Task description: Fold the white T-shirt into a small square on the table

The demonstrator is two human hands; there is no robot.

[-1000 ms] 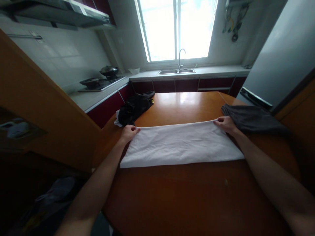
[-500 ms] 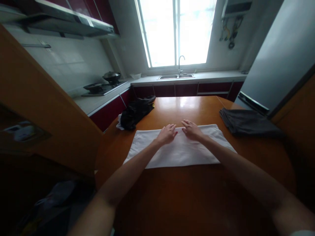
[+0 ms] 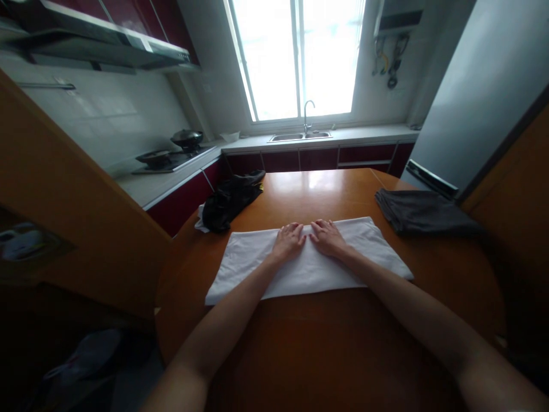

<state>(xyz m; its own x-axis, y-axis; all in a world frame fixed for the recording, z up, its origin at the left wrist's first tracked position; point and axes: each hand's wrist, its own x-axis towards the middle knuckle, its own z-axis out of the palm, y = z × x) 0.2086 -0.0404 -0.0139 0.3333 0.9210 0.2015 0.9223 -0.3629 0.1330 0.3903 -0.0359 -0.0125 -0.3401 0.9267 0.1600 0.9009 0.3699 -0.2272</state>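
Note:
A folded white cloth (image 3: 317,276) lies flat across the wooden table, long side towards me, with soft wrinkles at its left and right ends. My left hand (image 3: 290,240) rests palm down on it near the far edge, fingers stretched out. Close beside it, my right hand (image 3: 328,237) lies on the same cloth, also palm down with its fingers extended. Only a narrow gap separates the two hands. Whether the cloth is a garment cannot be made out.
The round wooden table (image 3: 300,355) carries a crumpled black garment (image 3: 231,200) at the back left and a folded dark grey cloth (image 3: 424,213) on the right. Beyond stand a sink (image 3: 288,137), a stove with a lidded pan (image 3: 187,139), and a fridge (image 3: 472,109).
My hands have come down slightly towards me and lie flatter on the white cloth, closer to each other. The whole view has shifted a little.

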